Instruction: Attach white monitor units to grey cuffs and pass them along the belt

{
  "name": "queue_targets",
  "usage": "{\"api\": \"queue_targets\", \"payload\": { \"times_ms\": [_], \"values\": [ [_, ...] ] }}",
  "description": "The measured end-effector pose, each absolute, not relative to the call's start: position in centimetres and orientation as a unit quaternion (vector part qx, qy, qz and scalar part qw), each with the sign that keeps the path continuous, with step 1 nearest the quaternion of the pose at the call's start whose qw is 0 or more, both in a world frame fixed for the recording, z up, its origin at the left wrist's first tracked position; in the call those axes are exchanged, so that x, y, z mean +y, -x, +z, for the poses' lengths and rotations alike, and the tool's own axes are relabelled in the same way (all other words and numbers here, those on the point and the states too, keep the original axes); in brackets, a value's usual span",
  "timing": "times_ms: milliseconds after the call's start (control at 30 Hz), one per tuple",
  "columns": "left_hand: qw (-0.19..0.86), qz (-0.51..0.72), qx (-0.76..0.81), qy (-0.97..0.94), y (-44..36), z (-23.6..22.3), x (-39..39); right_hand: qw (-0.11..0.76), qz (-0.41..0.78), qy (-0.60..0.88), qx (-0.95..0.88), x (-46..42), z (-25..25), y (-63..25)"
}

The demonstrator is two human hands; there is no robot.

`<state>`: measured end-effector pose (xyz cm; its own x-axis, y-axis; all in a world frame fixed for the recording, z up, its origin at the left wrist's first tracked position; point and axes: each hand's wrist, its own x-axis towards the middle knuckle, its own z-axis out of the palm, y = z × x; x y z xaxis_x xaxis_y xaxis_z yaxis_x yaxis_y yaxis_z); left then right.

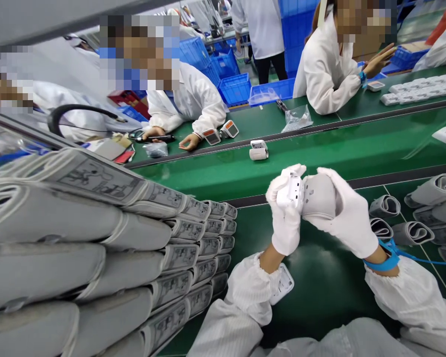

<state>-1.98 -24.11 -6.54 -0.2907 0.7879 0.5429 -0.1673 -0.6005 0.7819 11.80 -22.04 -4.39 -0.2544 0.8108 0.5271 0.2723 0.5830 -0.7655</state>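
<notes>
Head view: left fingers (282, 220) grip a plastic monitor (290, 193), right fingers (351, 208) a fabric cuff (318, 196).

Glossy white plastic housing (290, 193), smooth. Matt grey cloth cuff (319, 197) beside it, soft weave. White cloth gloves (284, 223), matt. Stacked grey fabric cuffs (67, 248) at lower left, matt, printed bands. Green conveyor belt (305, 151) across the middle, smooth and glossy. Blue plastic crates (234, 88) at upper centre.

Blue plastic crates (233, 89) stand beyond long green assembly-line benches (245, 121).
</notes>
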Motion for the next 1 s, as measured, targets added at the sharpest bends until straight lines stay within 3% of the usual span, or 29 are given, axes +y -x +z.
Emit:
{"api": "queue_targets", "payload": {
  "times_ms": [300, 633, 867, 1000],
  "values": [
    [0.302, 0.68, 0.292, -0.602, 3.4, -5.6, -24.8, 0.472, 0.271, 0.371, -0.752, -22.8, -3.8, -11.6],
    [0.366, 0.466, 0.354, -0.723, 5.1, -5.0, -25.1, 0.363, 0.244, 0.444, -0.782, -22.3, -2.9, -14.1],
    [0.343, 0.499, 0.457, -0.652, 4.6, -5.9, -24.7, 0.35, 0.335, 0.456, -0.746, -22.5, -2.2, -13.9],
    [0.366, 0.591, 0.45, -0.561, 4.7, -4.7, -24.0, 0.322, 0.477, 0.364, -0.732, -21.9, -2.7, -14.4]
  ]
}}
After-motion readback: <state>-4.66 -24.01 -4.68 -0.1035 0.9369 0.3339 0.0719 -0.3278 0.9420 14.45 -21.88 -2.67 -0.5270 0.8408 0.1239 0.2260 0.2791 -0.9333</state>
